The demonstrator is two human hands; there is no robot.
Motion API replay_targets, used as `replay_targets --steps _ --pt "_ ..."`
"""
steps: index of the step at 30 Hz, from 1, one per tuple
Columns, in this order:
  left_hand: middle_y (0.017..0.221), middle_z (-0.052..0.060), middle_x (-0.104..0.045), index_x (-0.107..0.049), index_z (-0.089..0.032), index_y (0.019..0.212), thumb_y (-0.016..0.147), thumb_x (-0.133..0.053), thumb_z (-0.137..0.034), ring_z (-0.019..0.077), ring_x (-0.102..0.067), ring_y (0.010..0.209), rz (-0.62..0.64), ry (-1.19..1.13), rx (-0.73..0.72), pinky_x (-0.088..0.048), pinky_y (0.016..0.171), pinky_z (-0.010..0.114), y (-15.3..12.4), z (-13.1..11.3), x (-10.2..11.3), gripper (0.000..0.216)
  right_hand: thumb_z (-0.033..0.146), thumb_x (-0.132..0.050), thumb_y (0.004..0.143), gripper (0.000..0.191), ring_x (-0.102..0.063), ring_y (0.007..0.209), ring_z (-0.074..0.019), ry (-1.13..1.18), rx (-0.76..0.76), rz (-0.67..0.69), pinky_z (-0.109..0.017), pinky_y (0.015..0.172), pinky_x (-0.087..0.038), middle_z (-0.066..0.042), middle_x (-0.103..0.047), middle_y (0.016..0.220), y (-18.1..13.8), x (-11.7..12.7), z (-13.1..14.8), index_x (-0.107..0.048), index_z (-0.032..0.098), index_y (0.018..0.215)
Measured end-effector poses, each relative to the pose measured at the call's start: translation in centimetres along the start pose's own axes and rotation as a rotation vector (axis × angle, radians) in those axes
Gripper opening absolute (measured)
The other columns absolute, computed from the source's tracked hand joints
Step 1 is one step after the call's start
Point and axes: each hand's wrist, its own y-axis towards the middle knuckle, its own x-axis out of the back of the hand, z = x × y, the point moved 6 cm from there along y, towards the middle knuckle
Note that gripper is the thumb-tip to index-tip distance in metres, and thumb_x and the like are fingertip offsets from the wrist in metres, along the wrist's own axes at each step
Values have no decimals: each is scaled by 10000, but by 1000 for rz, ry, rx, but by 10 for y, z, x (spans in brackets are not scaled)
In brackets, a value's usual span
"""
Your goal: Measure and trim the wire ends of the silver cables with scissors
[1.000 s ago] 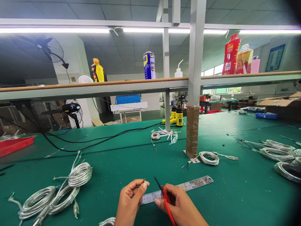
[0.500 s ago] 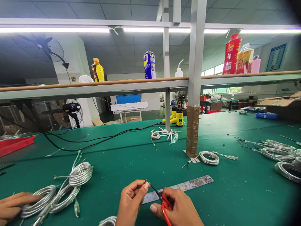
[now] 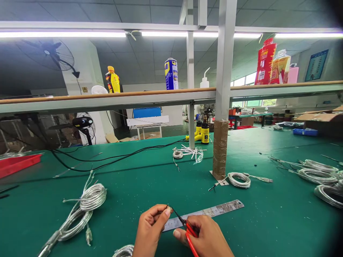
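At the bottom middle, my left hand pinches the end of a thin silver cable between thumb and fingers. My right hand is closed round red-handled cutters, whose dark tips touch the cable end at my left fingertips. Both hands are held just above a steel ruler lying flat on the green table. A coil of the same cable shows at the bottom edge under my left wrist.
Silver cable coils lie at the left, more coils at the right and one coil by a taped post. Black cords cross the table's back. A shelf above carries bottles and a spray can.
Another person's hand came in at the bottom left half a second ago and is gone now, along with one coil from that pile. The cutter tips moved onto the cable end.
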Motion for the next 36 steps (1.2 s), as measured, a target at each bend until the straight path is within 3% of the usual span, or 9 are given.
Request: replay_targets --steps 7,14,19,23,25,28,32,36 --pt "458 -64 -319 -613 -124 565 556 -698 -429 53 -207 440 4 -20 9 -163 399 171 0 -1 0 317 516 -494 687 470 -223 462 -88 -167 -16 -6 -231 424 -108 42 -265 452 0 1 0 -277 168 457" --pt "454 -62 -340 -642 -110 615 562 -683 -460 37 -172 416 22 20 34 -108 385 175 1 2 0 356 566 -431 710 496 -203 442 -83 -311 -4 -6 -241 430 -81 43 -246 439 1 4 5 -290 166 453" --pt "414 -97 -252 -636 -110 641 533 -685 -497 32 -138 391 16 -8 59 -90 362 171 6 3 5 405 557 -472 699 457 -295 431 -93 -411 -25 -13 -233 424 -124 15 -426 432 2 14 3 -477 176 447" --pt "402 -116 -218 -625 -112 656 487 -701 -514 26 -105 377 -31 -45 99 -83 339 163 11 5 14 443 353 -654 580 220 -471 535 -157 -566 111 140 -239 465 -223 -33 -586 502 -6 11 0 -597 196 438" --pt "394 -120 -217 -622 -111 657 479 -706 -510 23 -97 373 -48 -54 109 -88 334 159 12 5 17 445 224 -619 603 117 -515 554 -159 -516 167 218 -233 492 -272 -25 -620 532 -12 9 -3 -647 217 490" --pt "392 -121 -223 -619 -111 652 485 -706 -502 19 -98 370 -36 -53 110 -89 332 153 13 6 17 434 155 -572 623 143 -536 518 -124 -334 149 288 -199 476 -305 15 -629 533 -12 9 -4 -676 238 569" --pt "386 -124 -202 -621 -110 637 481 -699 -522 14 -97 360 28 -19 137 -73 328 152 13 11 12 447 224 -619 635 71 -567 622 -135 -298 117 190 -195 532 -336 15 -659 655 12 12 2 -667 233 686" --pt "379 -126 -187 -631 -110 619 468 -697 -538 7 -86 346 76 4 138 -65 322 152 14 15 9 459 362 -707 547 361 -538 819 -210 -485 206 181 -271 678 -358 -33 -636 851 39 -1 4 -617 222 868"
